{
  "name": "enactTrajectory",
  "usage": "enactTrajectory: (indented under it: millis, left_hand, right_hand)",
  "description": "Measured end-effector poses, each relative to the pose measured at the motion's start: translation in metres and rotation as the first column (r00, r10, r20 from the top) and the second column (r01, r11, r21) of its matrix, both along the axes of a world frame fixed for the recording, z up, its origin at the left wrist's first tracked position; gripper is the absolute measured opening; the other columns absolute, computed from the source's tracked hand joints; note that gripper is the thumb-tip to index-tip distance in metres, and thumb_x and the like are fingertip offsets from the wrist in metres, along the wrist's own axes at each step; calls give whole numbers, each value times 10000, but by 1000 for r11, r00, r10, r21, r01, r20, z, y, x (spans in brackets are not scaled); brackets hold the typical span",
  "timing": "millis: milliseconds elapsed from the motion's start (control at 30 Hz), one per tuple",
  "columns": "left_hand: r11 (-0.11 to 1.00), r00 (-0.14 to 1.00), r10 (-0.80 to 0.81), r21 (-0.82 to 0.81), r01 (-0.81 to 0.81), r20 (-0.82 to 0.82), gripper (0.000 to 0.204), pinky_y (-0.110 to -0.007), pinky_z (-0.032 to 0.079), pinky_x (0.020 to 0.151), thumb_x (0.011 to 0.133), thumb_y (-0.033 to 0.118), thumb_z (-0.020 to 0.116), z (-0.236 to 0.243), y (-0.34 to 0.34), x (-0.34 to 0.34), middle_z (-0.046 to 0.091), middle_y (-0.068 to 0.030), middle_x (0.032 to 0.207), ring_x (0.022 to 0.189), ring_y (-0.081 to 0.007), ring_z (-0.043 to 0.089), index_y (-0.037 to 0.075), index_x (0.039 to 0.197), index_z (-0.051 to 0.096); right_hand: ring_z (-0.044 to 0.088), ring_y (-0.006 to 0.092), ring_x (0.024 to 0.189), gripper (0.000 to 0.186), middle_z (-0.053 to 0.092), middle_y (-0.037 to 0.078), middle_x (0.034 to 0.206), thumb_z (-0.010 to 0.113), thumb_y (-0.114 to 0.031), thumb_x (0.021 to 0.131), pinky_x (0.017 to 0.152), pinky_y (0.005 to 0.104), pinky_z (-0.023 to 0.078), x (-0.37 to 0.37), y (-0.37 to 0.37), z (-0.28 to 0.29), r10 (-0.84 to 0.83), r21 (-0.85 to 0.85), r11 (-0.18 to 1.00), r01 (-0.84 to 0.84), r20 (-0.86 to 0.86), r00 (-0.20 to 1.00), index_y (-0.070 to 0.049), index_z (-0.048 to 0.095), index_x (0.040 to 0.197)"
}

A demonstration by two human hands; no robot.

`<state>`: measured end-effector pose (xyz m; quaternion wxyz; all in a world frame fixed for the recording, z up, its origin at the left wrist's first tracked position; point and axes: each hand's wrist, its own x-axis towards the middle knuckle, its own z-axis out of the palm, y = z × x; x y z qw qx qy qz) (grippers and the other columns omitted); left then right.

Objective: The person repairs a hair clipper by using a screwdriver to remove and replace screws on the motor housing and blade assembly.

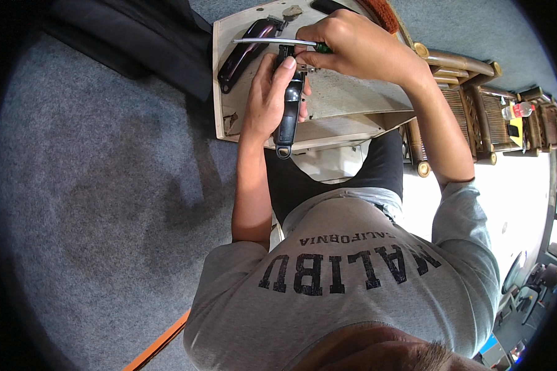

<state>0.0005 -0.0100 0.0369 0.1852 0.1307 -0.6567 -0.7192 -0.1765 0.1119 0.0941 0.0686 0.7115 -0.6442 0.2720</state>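
Note:
My left hand [267,96] is wrapped round a black hair clipper [287,123], holding it upright with its hanging loop toward me and its head away. My right hand [366,51] is closed at the clipper's head, finger and thumb pinched beside it. From that hand a thin silvery shaft [260,41] sticks out to the left, crossing above the clipper head. The shaft joins a dark green part mostly hidden in my fingers, so its exact kind does not show. A second, purple-black hair clipper [249,52] lies left of my hands on the light wooden table [346,99].
A dark object [331,7] and an orange-brown fuzzy item [380,13] lie at the table's far edge. An open shelf [340,131] runs under the tabletop. Black cloth [136,43] spreads at the far left. Bamboo furniture [458,68] with a bottle [518,110] stands at right.

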Motion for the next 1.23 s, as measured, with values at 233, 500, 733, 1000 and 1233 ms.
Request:
enactTrajectory:
  millis: [233,500,733,1000,1233]
  left_hand:
    - [999,999,-33,14,33,-21,349,-270,529,439,1121,418,532,-3,-3,1,665,-96,788,501,-141,637,71,1132,505]
    - [1000,1000,-26,6,26,2,378,-273,535,443,1119,447,525,0,-3,2,666,-95,790,511,-139,643,70,1145,502]
    - [999,1000,-25,38,24,8,396,-274,535,444,1116,455,527,1,-2,3,668,-91,797,509,-141,643,70,1210,514]
    - [1000,999,-27,15,27,21,412,-275,533,442,1115,462,525,-1,-4,1,671,-90,804,508,-141,641,67,1233,520]
    - [999,999,-51,-4,51,13,421,-275,538,448,1105,458,552,-1,-4,1,681,-103,817,511,-147,644,87,1301,527]
  right_hand:
    - [777,355,905,258,784,226,974,771,-110,938,829,392,611,-5,-2,-4,36,7,999,-37,102,994,50,769,1141]
    - [731,327,751,230,768,212,907,753,-76,938,723,387,567,-6,-1,-4,51,15,998,-54,133,990,18,769,1147]
    - [711,312,726,198,758,183,872,745,-49,930,705,394,557,-9,-3,-8,174,-26,985,-172,162,971,-12,764,1124]
    - [737,311,768,177,770,171,889,741,-50,931,738,390,581,-14,-4,-14,155,-2,988,-157,175,972,-5,755,1102]
    - [751,310,774,264,775,181,894,734,-135,941,763,405,588,-4,1,9,56,190,979,-73,89,994,-26,737,1181]
